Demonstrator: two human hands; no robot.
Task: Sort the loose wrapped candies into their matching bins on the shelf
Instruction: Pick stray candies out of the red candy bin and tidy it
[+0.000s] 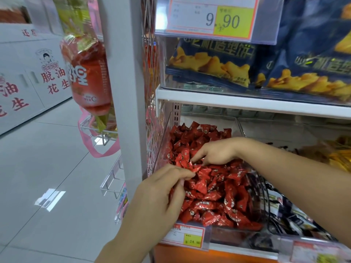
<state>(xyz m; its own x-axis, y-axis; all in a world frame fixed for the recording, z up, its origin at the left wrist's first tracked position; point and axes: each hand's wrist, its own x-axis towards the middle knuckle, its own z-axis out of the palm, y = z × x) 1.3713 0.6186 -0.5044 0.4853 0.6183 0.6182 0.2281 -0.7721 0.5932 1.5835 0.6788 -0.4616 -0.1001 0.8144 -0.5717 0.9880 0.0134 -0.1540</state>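
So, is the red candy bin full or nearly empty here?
Full: red wrapped candies are heaped across the clear bin, from back wall to front lip, covering its floor.

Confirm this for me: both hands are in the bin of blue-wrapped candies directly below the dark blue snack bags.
Not quite. The candies are wrapped in red, not blue. The rest stands: the head view shows the left hand and the right hand both in the bin directly below the dark blue snack bags.
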